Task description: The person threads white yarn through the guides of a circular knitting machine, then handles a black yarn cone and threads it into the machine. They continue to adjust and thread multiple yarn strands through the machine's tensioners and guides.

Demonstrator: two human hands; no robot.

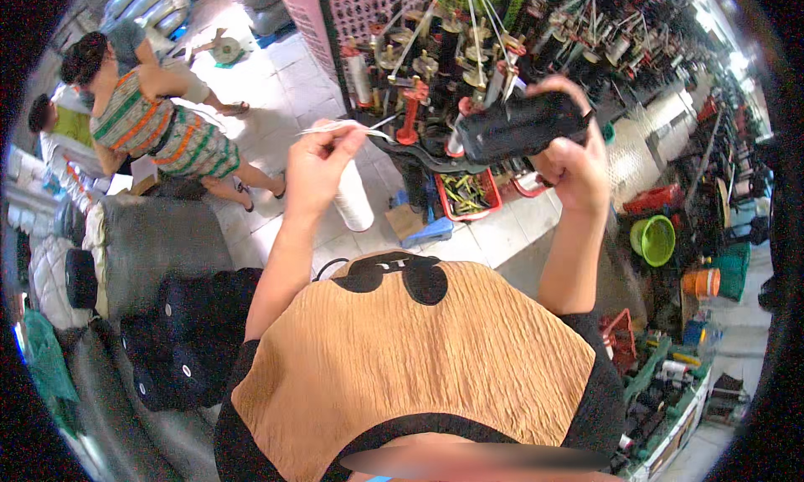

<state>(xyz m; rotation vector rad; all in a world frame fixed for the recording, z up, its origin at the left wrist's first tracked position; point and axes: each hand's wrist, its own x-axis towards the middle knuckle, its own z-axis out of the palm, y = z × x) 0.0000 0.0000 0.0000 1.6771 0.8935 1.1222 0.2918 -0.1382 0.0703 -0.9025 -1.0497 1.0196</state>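
Observation:
My left hand (pixel 322 164) is closed in a pinch on a thin white strand (pixel 368 131). Below that hand a white thread spool (pixel 354 204) shows, partly covered by my fingers; whether the hand touches it I cannot tell. My right hand (pixel 578 168) is wrapped round a black, roughly cylindrical object (pixel 528 128), smeared by motion, so its exact kind is unclear. Just beyond both hands stands a machine with several upright bobbins (pixel 412 112) and white threads (pixel 473 30) running up from it. A black curved edge (pixel 419 157) of the machine lies between my hands.
A red basket (pixel 494 199) with yellow-green pieces sits on the tiled floor beside a blue object (pixel 431 232). A green basin (pixel 652 239) and an orange bucket (pixel 701 282) stand at right. Two people (pixel 159 126) are at left, near grey and black bundles (pixel 188 340).

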